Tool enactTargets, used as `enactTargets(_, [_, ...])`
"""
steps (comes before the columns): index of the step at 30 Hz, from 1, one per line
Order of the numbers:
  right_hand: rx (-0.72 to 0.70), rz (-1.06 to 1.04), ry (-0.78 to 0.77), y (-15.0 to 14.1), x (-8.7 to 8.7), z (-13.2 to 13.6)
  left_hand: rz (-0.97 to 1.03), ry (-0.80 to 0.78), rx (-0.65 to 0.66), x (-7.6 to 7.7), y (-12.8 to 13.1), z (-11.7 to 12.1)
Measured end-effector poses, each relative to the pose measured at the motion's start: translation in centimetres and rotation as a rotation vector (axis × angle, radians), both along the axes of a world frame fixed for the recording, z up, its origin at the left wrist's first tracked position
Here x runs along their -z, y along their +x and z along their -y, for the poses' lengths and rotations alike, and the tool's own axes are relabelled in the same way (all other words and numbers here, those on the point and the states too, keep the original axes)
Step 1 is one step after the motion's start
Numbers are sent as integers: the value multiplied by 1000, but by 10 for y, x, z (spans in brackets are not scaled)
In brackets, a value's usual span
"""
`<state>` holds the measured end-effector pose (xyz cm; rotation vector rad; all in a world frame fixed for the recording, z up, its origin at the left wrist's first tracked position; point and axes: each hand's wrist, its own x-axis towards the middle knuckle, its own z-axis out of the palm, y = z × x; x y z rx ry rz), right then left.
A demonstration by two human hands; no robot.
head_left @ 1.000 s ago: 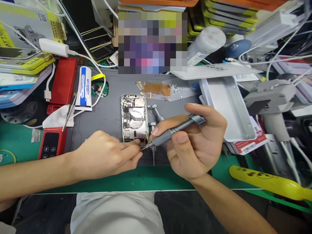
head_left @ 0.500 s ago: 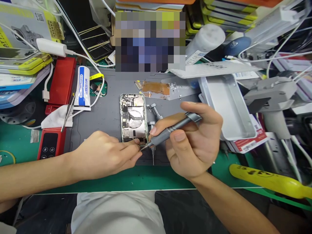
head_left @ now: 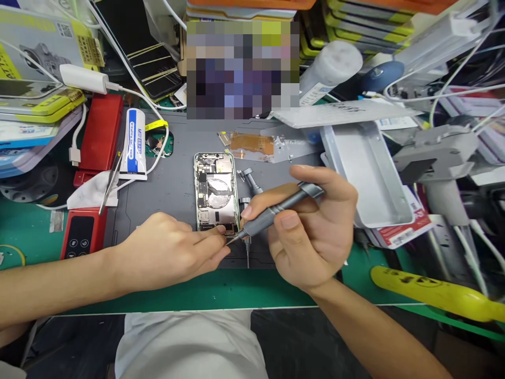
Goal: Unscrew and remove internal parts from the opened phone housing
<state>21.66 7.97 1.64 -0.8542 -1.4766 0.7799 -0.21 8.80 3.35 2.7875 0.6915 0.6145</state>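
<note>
Screwdriver in hand, right at the phone!
Our right hand (head_left: pixel 311 242) grasped the grey metal screwdriver (head_left: pixel 268 217); our left hand (head_left: pixel 169 252) touched the opened, pale-rimmed rectangular phone (head_left: pixel 216 192), its grip unclear.

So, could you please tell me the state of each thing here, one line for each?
Phone: opened, inner parts exposed, lying on gray mat
Held screwdriver: gripped in right hand, tip near phone's lower end
Left hand: fingers bent, at phone's lower end
Two other screwdrivers: lying down, partly hidden
White tray: open side up
Tweezers: lying across white cloth
Red device: screen dark
</note>
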Motion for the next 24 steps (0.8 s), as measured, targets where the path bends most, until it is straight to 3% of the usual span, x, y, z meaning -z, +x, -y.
enactTargets(4, [-5,-18,45,-1,-1,-2,-2,-12,-4,-2,1,-1])
enactTargets(6, [65,12,96,-1,0,-3,-12,20,-3,-2,1,1])
enactTargets(9, [158,152,258,1,3,-5,-32,172,42,0,1,5])
enactTargets(13, [73,394,435,3,4,-6,-101,345,136,2,1,10])
enactTargets(24, [-32,417,370,1,9,-6,-94,306,120,1,1,10])
